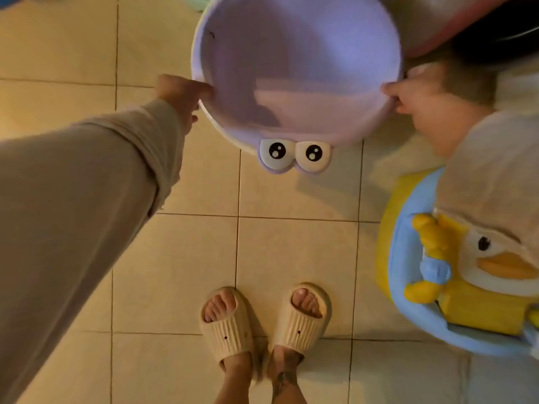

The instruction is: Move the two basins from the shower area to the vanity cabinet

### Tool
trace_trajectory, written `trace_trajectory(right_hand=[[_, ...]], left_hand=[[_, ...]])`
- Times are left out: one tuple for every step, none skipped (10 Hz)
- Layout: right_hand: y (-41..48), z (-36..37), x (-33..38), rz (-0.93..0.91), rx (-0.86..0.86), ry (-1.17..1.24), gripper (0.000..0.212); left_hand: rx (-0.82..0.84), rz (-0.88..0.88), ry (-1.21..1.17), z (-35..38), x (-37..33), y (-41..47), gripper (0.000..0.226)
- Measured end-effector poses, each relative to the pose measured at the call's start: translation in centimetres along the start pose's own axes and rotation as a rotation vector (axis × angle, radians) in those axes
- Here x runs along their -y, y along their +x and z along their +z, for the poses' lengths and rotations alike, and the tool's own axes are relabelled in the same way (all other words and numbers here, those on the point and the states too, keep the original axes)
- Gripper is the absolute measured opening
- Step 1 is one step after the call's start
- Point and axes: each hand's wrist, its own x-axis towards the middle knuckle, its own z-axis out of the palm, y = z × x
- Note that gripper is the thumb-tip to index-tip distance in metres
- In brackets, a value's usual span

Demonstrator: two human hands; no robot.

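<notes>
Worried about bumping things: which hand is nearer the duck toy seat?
Right. The right hand grips the purple basin's rim directly above the duck toy seat in the frame; the left hand holds the opposite rim, farther away.

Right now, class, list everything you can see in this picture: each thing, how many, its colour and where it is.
basin: one, purple with cartoon eyes on the near rim, held above the floor at top centre
pink tub: one, top right corner, partly out of view
duck seat: one, blue and yellow with a white duck face, right edge
floor tiles: many, beige, throughout
green item: one, top edge, too little shows to name
slippers: two, cream, bottom centre, on the feet
left hand: one, grips the basin's left rim, beige sleeve
right hand: one, grips the basin's right rim
</notes>
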Motion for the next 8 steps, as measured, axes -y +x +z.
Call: trace_trajectory(right_hand=[[2.7,2.4,-0.4,-0.103,-0.092,-0.009,0.057],[4.0,4.1,-1.0,-0.136,-0.148,0.035,0.054],[4.4,5.3,-2.0,-0.188,-0.19,0.025,0.044],[4.6,5.5,-2.6,-0.206,-0.183,0.04,0.04],[4.4,5.1,-2.4,-0.203,-0.189,-0.046,0.042],[2.6,4.3,-2.5,-0.142,-0.135,-0.161,0.048],[-1.5,2.8,-4.3,-0.147,-0.048,-0.176,0.023],[-7.7,0.2,-8.9,-0.192,0.02,-0.324,0.026]], left_hand=[[-0.101,0.07,-0.025,1.1,1.1,3.1,0.019],[-0.158,0.186,-0.073,2.0,2.2,4.9,0.008],[-0.17,0.269,-0.093,2.8,3.2,6.0,0.052],[-0.214,0.309,-0.032,3.2,4.0,6.5,0.063],[-0.182,0.293,-0.059,3.3,3.7,5.9,0.078],[-0.14,0.225,0.08,3.1,3.6,4.2,0.065],[-0.075,0.182,0.161,2.3,4.7,1.1,0.049],[0.025,0.052,0.114,1.1,7.3,-2.3,0.03]])
